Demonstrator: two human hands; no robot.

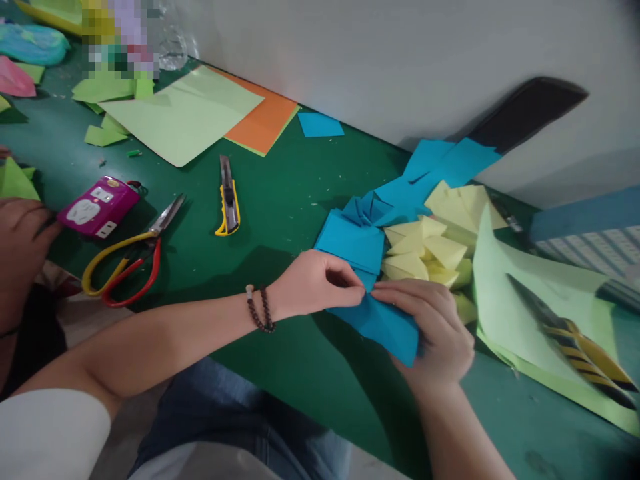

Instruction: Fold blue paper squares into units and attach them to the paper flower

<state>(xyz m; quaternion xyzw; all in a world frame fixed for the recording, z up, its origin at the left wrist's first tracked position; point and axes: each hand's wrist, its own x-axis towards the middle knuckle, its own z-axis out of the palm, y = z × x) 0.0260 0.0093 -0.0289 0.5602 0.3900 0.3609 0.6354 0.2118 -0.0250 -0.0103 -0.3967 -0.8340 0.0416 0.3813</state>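
Observation:
A piece of blue paper (385, 327) is held between both hands just above the green table's front part. My left hand (320, 283), with a beaded bracelet at the wrist, pinches its upper edge between thumb and forefinger. On the other side my right hand (435, 320) grips the same sheet, thumb and fingertips close to the left ones; its lower fingers are partly hidden. Right behind the hands lies a stack of blue paper squares (350, 240). Beside it are folded pale yellow paper pieces (425, 247) and, farther back, more loose blue sheets (440, 163).
Scissors (145, 250), a yellow utility knife (229, 200) and a purple power adapter (100, 205) lie left. Green and orange sheets (265, 120) rest against the wall. Yellow-black scissors (575, 340) lie on green paper at right. Another person's hand (23, 230) is at the left edge.

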